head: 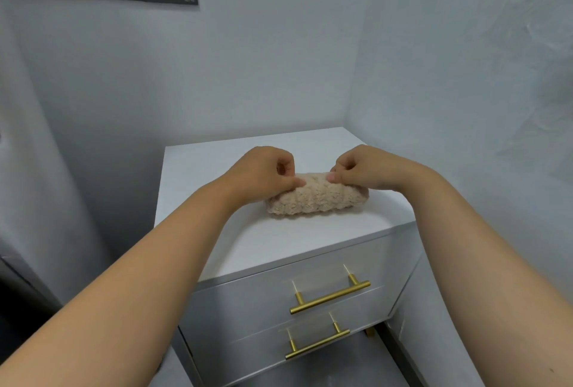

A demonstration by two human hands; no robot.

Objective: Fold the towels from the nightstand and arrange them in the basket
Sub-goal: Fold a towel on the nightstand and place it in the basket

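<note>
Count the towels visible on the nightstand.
1: a beige towel bundled on the nightstand top, pinched by the left hand and right hand. The drawers are shut.

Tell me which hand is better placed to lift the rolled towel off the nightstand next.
Probably the right hand: it lies over the beige towel with its fingers curled behind the roll, while the left hand only pinches the near top edge toward the left end. Both grip it on the nightstand; no basket is visible.
</note>
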